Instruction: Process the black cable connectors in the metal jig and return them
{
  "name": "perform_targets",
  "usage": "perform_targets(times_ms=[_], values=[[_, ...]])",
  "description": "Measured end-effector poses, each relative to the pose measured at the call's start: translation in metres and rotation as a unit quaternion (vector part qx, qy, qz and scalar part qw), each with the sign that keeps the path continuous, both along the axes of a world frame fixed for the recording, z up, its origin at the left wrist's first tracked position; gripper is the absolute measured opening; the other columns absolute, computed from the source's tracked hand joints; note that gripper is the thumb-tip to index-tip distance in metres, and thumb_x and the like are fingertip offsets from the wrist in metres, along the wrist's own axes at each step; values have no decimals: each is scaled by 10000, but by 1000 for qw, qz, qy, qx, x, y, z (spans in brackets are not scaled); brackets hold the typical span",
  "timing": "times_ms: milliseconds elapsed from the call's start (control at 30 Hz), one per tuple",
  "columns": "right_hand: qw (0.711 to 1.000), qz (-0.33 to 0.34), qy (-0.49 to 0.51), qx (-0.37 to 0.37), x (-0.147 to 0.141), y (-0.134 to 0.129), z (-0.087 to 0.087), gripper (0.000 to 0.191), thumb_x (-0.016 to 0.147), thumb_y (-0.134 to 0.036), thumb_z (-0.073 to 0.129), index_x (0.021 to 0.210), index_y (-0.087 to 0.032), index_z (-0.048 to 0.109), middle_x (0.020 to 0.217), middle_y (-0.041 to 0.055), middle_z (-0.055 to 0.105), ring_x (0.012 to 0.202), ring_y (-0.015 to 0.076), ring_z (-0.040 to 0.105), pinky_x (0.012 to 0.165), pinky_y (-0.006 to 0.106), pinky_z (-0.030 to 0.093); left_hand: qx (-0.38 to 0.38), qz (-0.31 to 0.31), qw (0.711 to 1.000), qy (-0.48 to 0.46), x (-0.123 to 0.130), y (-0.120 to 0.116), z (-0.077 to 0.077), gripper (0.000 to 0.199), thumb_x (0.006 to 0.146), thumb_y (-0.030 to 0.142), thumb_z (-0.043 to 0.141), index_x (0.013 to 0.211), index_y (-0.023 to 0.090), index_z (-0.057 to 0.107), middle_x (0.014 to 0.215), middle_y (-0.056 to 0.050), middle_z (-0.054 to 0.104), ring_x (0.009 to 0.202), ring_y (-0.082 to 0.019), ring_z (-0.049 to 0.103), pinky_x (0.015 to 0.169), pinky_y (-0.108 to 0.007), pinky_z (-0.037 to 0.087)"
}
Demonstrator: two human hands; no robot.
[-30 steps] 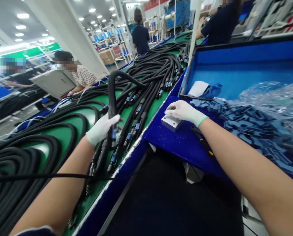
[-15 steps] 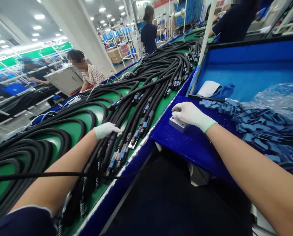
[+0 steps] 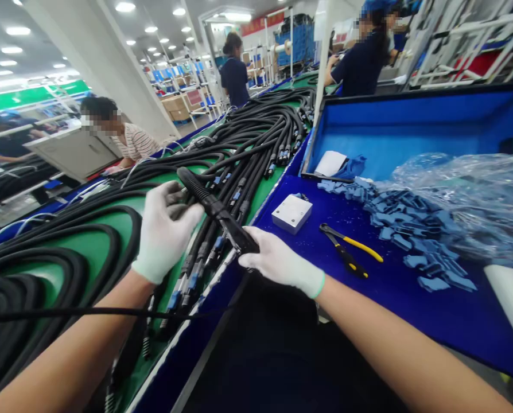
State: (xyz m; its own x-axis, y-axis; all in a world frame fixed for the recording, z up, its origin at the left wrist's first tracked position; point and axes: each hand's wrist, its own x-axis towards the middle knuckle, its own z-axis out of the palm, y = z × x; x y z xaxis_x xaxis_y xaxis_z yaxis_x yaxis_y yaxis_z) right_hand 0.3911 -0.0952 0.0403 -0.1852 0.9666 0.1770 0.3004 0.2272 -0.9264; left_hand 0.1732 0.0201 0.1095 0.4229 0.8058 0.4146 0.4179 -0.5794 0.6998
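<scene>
A black corrugated hose (image 3: 211,203) is raised above the green belt, slanting down to the right. My right hand (image 3: 278,261), in a white glove, pinches its lower end, a dark connector. My left hand (image 3: 164,229), also gloved, is at the hose's upper part with fingers curled; the fingertips are partly behind the hose, and whether they grip it cannot be made out. Beneath, many black hoses (image 3: 105,229) with blue clips lie on the belt. On the blue table (image 3: 321,275), a metal block (image 3: 291,213) sits beside yellow-and-black pliers (image 3: 351,246).
A pile of blue clips (image 3: 411,215) spreads over the table near a clear plastic bag (image 3: 471,195). Behind stands a blue bin (image 3: 415,126). A white object (image 3: 510,304) is at the right edge. Several people work around the line.
Both hands have come together at a lifted hose. My right hand has left the metal block and moved left to the hose end. The view has shifted right, showing the pliers.
</scene>
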Motion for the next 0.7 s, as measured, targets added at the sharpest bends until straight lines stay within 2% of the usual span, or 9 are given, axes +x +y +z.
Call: perform_targets(times_ms=[67,133,200,300,367,467,567,633,700], values=[[999,17,-2,-50,25,-7,9,369,854,-194,683,1214,-274,689,1071,-11,779,942,194,744,794,231,587,131,-117,975,134,13,-10,1,241,807,335,768,1046,362,764,1150,-54,735,1286,-354,581,1158,-602,385],[994,40,4,-103,45,-16,19,300,874,-220,680,1161,-286,739,1031,-1,789,917,181,752,768,214,575,202,-243,917,244,28,-12,-3,243,819,275,737,1015,408,790,1138,-41,756,1265,-366,605,1204,-643,296],[989,70,24,-129,61,-26,26,260,910,-263,655,1149,-290,755,977,7,792,866,167,755,767,219,569,220,-295,889,272,42,-9,-14,258,871,232,655,1000,404,798,1073,-54,765,1167,-334,657,1144,-595,399],[992,58,11,-107,91,-44,27,296,1008,-402,534,1183,-264,728,991,24,785,859,177,748,798,267,570,215,-267,910,234,61,-3,-43,247,936,234,578,1053,328,774,1037,-96,734,1026,-284,685,934,-463,556],[986,-68,-116,-96,114,-58,17,408,1025,-523,470,1096,-217,731,986,70,770,862,218,732,799,330,564,200,-230,932,198,72,-2,-64,225,971,257,546,1091,283,735,1048,-104,704,970,-258,685,881,-419,572],[872,-261,-402,-103,139,-76,-13,420,925,-563,614,939,-154,712,951,169,721,923,318,688,829,426,528,165,-189,950,183,86,-6,-85,224,999,288,507,1129,252,686,1045,-98,676,962,-255,681,894,-413,562],[798,-288,-519,-102,147,-84,-41,228,863,-353,666,918,-133,689,988,213,682,975,357,656,795,416,505,104,-134,968,183,101,-15,-86,225,989,327,517,1120,237,677,1063,-101,694,984,-279,689,924,-435,546],[810,-307,-490,-94,146,-83,-48,132,852,-256,611,893,-143,666,956,185,680,891,310,659,731,368,486,12,-101,981,163,109,-23,-78,231,971,365,551,1111,237,683,1051,-91,731,959,-281,708,897,-422,555],[854,-319,-399,-99,144,-80,-46,98,854,-221,563,864,-161,640,870,127,683,774,247,647,670,326,462,-105,-92,982,124,114,-31,-67,272,951,406,588,1140,238,688,1005,-71,764,906,-272,726,810,-387,572]])
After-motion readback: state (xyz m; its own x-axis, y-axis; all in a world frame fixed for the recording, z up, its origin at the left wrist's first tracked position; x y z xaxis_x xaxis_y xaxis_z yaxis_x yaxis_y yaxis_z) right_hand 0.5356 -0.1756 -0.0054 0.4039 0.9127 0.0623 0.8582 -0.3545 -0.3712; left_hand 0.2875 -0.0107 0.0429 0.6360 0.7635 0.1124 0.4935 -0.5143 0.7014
